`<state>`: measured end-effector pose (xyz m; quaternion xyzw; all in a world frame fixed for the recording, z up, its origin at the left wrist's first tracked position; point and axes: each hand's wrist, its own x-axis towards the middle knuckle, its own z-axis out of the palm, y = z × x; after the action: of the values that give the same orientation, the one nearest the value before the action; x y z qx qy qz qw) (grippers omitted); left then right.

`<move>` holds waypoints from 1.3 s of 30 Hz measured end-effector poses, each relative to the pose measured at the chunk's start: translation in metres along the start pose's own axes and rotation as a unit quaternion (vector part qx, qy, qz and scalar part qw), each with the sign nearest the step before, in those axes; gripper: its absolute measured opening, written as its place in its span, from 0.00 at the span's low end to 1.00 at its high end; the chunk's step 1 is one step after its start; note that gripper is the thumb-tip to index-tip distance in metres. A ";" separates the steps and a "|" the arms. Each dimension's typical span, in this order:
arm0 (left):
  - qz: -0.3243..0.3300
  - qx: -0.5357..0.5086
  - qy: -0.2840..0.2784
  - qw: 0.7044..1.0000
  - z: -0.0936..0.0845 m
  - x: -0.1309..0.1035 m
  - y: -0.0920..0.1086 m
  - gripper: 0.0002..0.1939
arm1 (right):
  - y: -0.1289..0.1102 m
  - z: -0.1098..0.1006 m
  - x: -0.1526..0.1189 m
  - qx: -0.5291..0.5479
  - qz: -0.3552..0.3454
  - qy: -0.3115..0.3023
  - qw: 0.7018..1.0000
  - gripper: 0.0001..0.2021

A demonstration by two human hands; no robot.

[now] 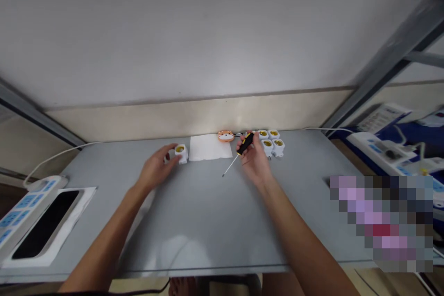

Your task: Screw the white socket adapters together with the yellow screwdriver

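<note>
My left hand (157, 167) has its thumb and fingers around a white lamp socket (181, 150) with a brass-coloured inside, which stands on the grey table. In my right hand (255, 159) is a screwdriver (246, 142) with a black and yellow handle; its thin metal shaft slants down to the left. The tip points at bare tabletop, apart from the socket. Just behind and right of that hand, several more white lamp sockets (273, 143) stand close together, some partly hidden by my fingers.
White paper (210, 147) lies between my hands, with an orange animal-faced object (225, 136) at its upper right corner. A phone (48, 224) on paper and a power strip (26, 203) are at left. Another power strip (376, 148) lies beyond the table's right side, near a blurred-out patch.
</note>
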<state>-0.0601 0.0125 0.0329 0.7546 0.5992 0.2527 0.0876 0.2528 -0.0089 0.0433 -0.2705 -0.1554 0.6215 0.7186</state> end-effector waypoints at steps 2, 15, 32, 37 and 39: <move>-0.035 0.009 -0.014 0.999 -0.001 0.031 -0.012 0.27 | 0.005 -0.004 0.003 -0.017 0.024 0.009 1.000 0.18; -0.030 -0.020 -0.025 0.999 0.033 0.085 -0.024 0.23 | 0.030 -0.006 -0.003 -0.104 0.075 -0.007 0.992 0.24; -0.026 -0.063 0.046 0.997 0.022 0.049 -0.017 0.17 | 0.034 -0.008 -0.007 -0.154 0.088 -0.014 0.984 0.23; -0.179 0.010 0.151 0.972 -0.032 -0.046 -0.045 0.14 | 0.037 -0.011 -0.008 -0.181 0.097 -0.022 0.978 0.25; -0.224 0.035 0.192 0.955 -0.068 -0.090 -0.057 0.16 | 0.039 -0.010 -0.009 -0.189 0.098 -0.025 0.977 0.25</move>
<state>-0.1560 -0.0692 0.0413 0.5413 0.7665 0.3456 -0.0009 0.2257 -0.0165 0.0134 -0.3998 -0.2612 0.6547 0.5858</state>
